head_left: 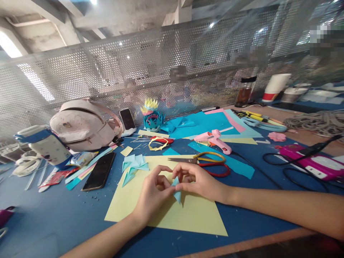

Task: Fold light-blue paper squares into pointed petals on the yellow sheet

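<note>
Between my two hands is a small folded piece of light blue paper (177, 195), its point facing down. My left hand (156, 191) pinches its left side with thumb and fingers. From the right, my right hand (197, 181) pinches the same piece near its top. Both hands are above a pale yellow sheet of paper (185, 224). On that sheet's upper left lie several light blue folded pieces (134, 166). Scissors (212, 161) with yellow and red handles rest just beyond my right hand.
Farther back are a pink glue gun (213, 139), blue paper sheets (206, 122) and a folded-paper model (152, 116). At left stand a pink backpack (80, 125) and a tumbler (47, 147), with a black phone (99, 172) lying nearer. A magenta power strip (309, 161) with cables sits right.
</note>
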The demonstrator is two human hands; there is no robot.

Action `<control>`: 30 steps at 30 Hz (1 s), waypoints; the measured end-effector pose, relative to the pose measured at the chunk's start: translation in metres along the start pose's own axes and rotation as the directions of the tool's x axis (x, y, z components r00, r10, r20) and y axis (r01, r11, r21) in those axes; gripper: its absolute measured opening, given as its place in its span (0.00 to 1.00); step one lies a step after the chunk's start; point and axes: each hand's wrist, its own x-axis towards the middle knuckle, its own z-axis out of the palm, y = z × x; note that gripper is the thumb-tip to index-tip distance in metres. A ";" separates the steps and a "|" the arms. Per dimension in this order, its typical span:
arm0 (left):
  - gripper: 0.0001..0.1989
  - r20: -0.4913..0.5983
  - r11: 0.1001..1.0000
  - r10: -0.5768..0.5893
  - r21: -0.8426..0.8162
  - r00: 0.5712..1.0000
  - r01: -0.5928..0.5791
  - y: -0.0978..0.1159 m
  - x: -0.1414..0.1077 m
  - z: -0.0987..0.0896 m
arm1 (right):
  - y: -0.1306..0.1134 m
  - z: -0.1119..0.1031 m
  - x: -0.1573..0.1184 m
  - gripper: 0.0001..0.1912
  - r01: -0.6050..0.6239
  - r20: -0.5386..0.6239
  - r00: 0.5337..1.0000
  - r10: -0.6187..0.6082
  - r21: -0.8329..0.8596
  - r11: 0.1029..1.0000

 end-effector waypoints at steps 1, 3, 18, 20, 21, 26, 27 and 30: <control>0.20 -0.007 1.000 0.008 0.006 1.000 -0.008 0.001 0.000 0.000 | 0.000 0.000 0.000 0.20 -0.006 -0.003 1.000 0.006 0.009 1.000; 0.19 -0.021 1.000 0.027 0.011 0.999 -0.027 0.003 0.000 0.001 | -0.001 -0.001 0.001 0.21 -0.019 -0.017 1.000 0.019 0.024 1.000; 0.15 -0.069 0.998 -0.046 -0.049 0.997 0.043 -0.006 0.006 0.000 | -0.003 -0.003 0.004 0.23 -0.006 -0.064 0.998 0.008 0.029 1.000; 0.15 -0.080 0.998 -0.046 -0.045 0.996 0.042 -0.006 0.006 0.000 | -0.003 -0.003 0.004 0.23 -0.004 -0.064 0.998 0.006 0.024 1.000; 0.15 -0.085 0.998 -0.042 -0.041 0.996 0.038 -0.006 0.006 0.000 | -0.002 -0.003 0.004 0.23 0.000 -0.066 0.998 0.002 0.027 1.000; 0.13 -0.095 1.000 -0.010 -0.025 0.995 0.008 -0.006 0.005 0.000 | -0.001 -0.004 0.005 0.24 0.000 -0.083 0.997 0.004 0.046 0.999; 0.13 -0.095 1.000 -0.008 -0.022 0.995 0.006 -0.006 0.005 0.000 | -0.002 -0.004 0.005 0.24 -0.008 -0.086 0.996 0.012 0.047 0.999; 0.14 -0.092 1.000 -0.008 -0.015 0.996 0.006 -0.006 0.005 0.001 | -0.002 -0.004 0.006 0.25 -0.027 -0.092 0.995 0.031 0.048 0.998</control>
